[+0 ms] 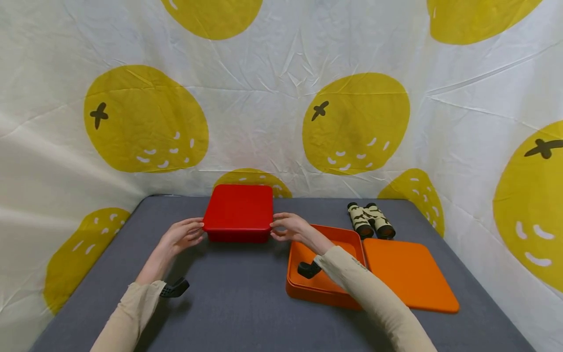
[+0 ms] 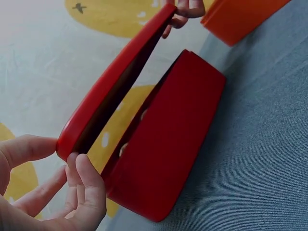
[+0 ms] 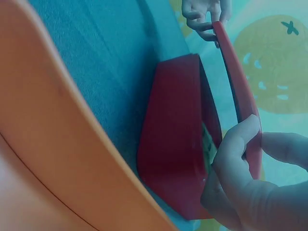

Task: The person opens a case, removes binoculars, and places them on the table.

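Observation:
Both hands hold a red lid by its opposite side edges, over a red box on the far middle of the table. My left hand pinches the lid's left edge between thumb and fingers; my right hand pinches the right edge. From the left wrist view, a gap shows between the raised lid and the box. Small pale rounded parts peek over the box's rim. Something patterned and pale green shows inside in the right wrist view; most of the contents are hidden.
An orange box without its lid stands under my right forearm. Beside it an orange lid lies flat on the grey table. Camouflage-patterned binoculars lie behind that lid. A white curtain with yellow fruit prints hangs around the table.

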{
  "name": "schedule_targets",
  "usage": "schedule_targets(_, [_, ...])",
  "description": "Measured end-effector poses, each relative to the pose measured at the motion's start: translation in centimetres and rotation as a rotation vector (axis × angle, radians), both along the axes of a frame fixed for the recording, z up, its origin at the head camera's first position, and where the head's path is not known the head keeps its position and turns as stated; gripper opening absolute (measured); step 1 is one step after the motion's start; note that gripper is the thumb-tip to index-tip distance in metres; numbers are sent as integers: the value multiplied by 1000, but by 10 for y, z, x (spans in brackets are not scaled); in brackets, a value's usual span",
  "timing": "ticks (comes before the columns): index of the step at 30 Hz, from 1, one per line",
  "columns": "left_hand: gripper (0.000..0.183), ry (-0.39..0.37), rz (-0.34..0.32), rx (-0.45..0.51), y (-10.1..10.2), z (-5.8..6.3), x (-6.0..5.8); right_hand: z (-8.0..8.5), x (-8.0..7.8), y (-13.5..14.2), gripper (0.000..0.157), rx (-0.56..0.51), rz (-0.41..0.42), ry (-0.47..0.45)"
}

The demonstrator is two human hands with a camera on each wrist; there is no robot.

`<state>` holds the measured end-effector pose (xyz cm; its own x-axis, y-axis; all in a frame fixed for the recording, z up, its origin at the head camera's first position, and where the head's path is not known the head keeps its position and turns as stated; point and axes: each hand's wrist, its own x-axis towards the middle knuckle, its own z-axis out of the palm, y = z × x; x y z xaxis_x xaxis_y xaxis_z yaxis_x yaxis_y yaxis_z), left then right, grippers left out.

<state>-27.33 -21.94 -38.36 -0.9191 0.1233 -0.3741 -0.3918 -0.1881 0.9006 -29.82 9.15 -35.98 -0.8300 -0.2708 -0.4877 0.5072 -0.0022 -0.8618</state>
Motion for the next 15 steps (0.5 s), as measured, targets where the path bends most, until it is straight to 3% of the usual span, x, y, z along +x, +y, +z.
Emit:
schedule_targets(7, [56,10,-80,-4,-1,8,9,10,14,6,46,17,32,13])
schedule_targets(15, [60,46,-123,-76,-3,13,24,18,30,11,46,49,75,12])
